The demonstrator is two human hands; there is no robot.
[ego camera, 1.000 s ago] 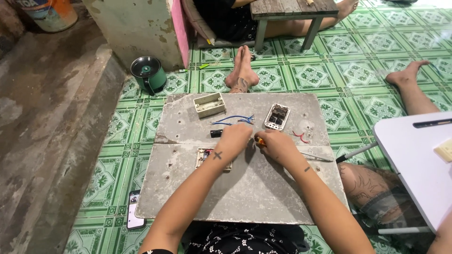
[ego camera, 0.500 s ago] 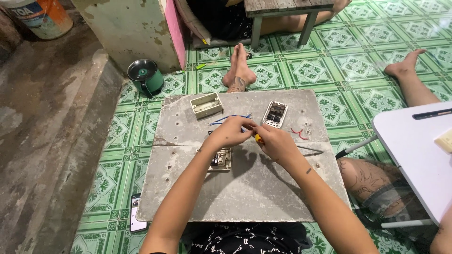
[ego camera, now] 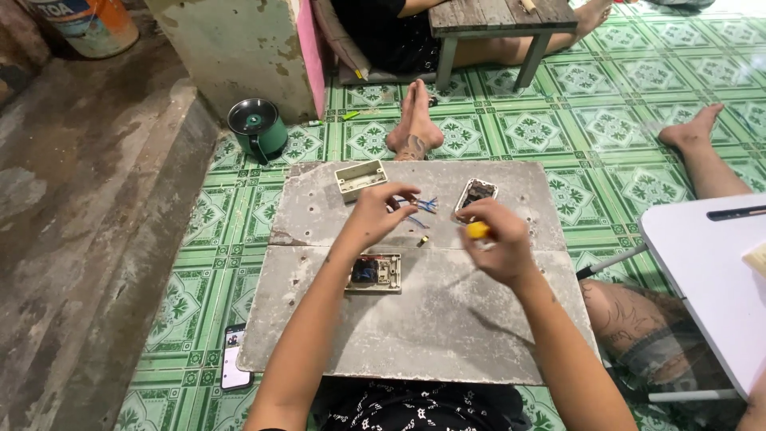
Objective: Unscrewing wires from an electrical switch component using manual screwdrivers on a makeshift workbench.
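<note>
Grey concrete tabletop now shows the switch module lying bare beneath the forearms, because the left hand has lifted away pinching blue wires, while the right hand stays clamped on the yellow-handled screwdriver.

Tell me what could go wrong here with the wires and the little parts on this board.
1. The left hand pinches thin blue wires in the air; a tug could bend or snap a strand.
2. A small brass-coloured part lies loose on the grey slab board; a sweep of an arm could knock it onto the green patterned tile floor, where it may be hard to spot.
3. The right hand grips a yellow-handled tool close to the other hand; a slip might jab the fingers.
</note>
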